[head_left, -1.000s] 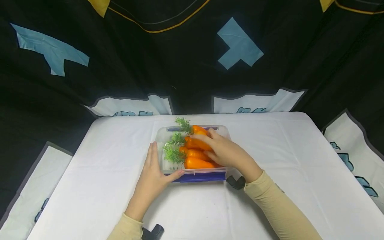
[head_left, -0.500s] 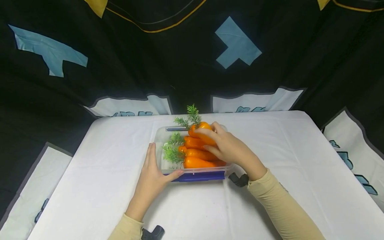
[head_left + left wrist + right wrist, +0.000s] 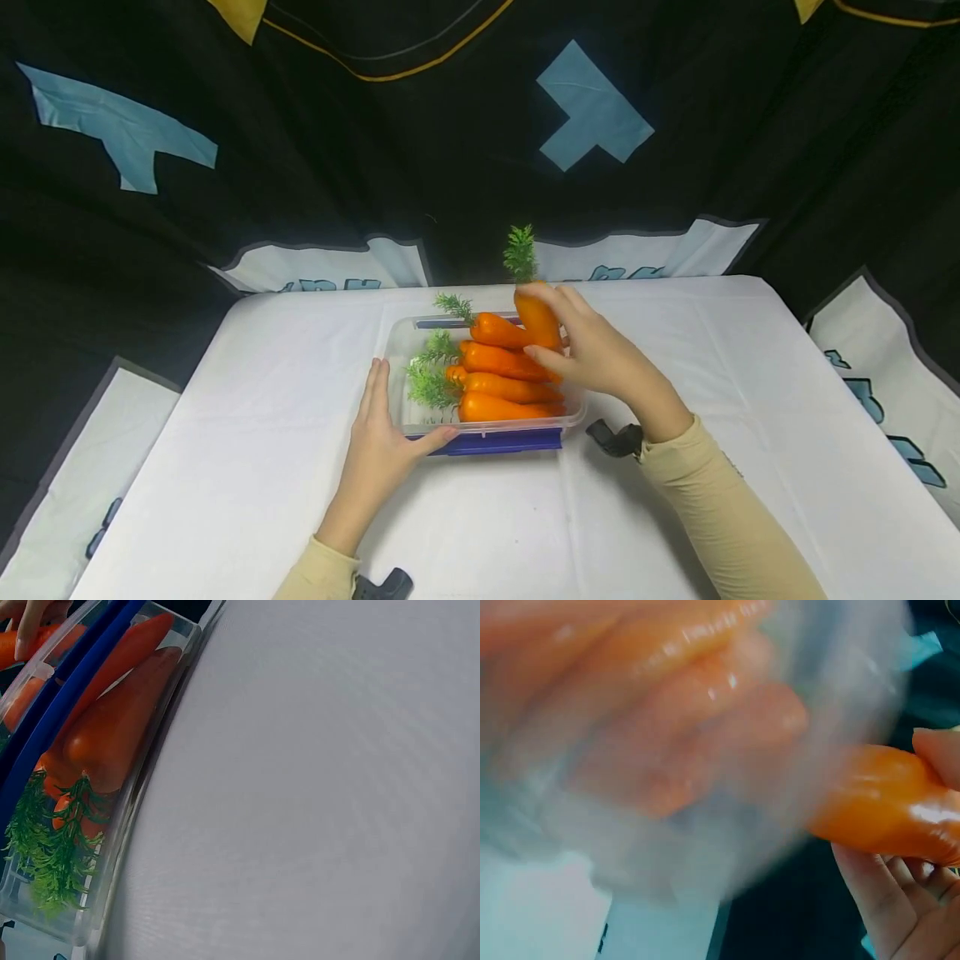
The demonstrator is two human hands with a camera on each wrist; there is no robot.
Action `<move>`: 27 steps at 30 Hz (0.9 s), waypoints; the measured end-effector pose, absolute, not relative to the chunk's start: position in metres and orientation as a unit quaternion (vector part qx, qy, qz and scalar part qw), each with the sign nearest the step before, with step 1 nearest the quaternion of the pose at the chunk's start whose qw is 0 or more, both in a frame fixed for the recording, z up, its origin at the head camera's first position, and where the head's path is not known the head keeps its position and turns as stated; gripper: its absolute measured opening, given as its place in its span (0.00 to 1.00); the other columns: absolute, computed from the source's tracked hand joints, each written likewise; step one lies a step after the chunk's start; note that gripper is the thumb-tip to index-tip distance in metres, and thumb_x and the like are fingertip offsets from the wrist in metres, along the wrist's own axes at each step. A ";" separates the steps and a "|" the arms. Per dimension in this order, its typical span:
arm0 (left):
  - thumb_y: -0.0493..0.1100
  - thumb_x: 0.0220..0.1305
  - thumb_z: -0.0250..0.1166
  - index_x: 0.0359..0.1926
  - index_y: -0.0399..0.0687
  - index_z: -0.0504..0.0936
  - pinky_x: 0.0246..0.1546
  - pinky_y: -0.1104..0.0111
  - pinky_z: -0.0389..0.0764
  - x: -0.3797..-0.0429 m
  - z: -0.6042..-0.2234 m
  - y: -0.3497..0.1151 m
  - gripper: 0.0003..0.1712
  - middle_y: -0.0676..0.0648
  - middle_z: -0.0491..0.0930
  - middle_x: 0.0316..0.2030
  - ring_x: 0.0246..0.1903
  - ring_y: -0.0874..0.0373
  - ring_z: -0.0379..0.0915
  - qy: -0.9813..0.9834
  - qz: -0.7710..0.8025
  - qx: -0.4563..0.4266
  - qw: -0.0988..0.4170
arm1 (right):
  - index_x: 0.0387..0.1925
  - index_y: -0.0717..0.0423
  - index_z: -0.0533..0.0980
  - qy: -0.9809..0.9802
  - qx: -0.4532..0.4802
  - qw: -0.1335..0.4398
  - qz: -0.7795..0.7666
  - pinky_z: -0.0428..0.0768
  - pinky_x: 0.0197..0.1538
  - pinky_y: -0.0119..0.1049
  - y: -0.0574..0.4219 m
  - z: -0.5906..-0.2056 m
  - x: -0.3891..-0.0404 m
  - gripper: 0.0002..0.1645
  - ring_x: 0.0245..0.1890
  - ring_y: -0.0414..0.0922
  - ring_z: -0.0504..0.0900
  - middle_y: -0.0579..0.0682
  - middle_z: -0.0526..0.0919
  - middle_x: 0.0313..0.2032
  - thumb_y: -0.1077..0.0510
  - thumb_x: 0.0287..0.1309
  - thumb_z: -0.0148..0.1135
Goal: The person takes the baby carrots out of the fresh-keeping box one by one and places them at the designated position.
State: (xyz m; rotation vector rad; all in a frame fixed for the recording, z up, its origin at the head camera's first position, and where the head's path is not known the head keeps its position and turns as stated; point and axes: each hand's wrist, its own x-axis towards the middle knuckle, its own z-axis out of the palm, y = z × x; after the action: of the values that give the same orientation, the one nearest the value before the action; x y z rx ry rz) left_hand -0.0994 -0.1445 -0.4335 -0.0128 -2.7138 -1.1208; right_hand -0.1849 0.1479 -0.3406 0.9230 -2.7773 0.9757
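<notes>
A clear plastic food container with a blue front clip is on the table. Inside, orange carrots with green leafy tops lie side by side, tops to the left. My left hand rests at the container's front left corner, fingers straight along the left side and thumb across the front. Between fingers and thumb, my right hand holds another carrot above the container's right back part, its leafy top pointing up and away. The right wrist view shows that carrot up close in the fingers.
A white cloth covers the table. A dark curtain with pale blue patches hangs behind its far edge. Black wrist mounts sit under both wrists.
My right hand has lifted a carrot from the container's back part and drawn it to the right, turning its leafy top from leftward to upright. The left hand has stayed in place.
</notes>
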 end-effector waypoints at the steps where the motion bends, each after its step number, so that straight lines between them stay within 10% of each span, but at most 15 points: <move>1: 0.71 0.41 0.77 0.79 0.45 0.43 0.71 0.41 0.60 -0.099 -0.434 -0.145 0.76 0.40 0.43 0.79 0.76 0.36 0.46 -0.918 -0.382 -0.005 0.104 | 0.72 0.35 0.56 -0.898 0.294 0.028 0.327 0.87 0.41 0.38 0.151 -0.339 -0.186 0.45 0.45 0.48 0.77 0.50 0.68 0.56 0.53 0.60 0.69; 27: 0.66 0.41 0.79 0.80 0.51 0.42 0.73 0.41 0.56 -0.099 -0.440 -0.148 0.75 0.45 0.42 0.80 0.77 0.41 0.43 -0.901 -0.422 -0.001 0.097 | 0.72 0.38 0.55 -0.891 0.199 -0.024 0.408 0.76 0.50 0.51 0.226 -0.363 -0.219 0.55 0.45 0.49 0.74 0.52 0.74 0.54 0.52 0.48 0.79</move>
State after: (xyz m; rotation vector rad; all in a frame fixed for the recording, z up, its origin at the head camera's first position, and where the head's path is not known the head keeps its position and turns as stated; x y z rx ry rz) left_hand -0.0988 -0.1481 -0.4400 -0.0035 -2.6692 -1.2511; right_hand -0.2192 0.2257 -0.3635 0.6354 -2.8428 1.3015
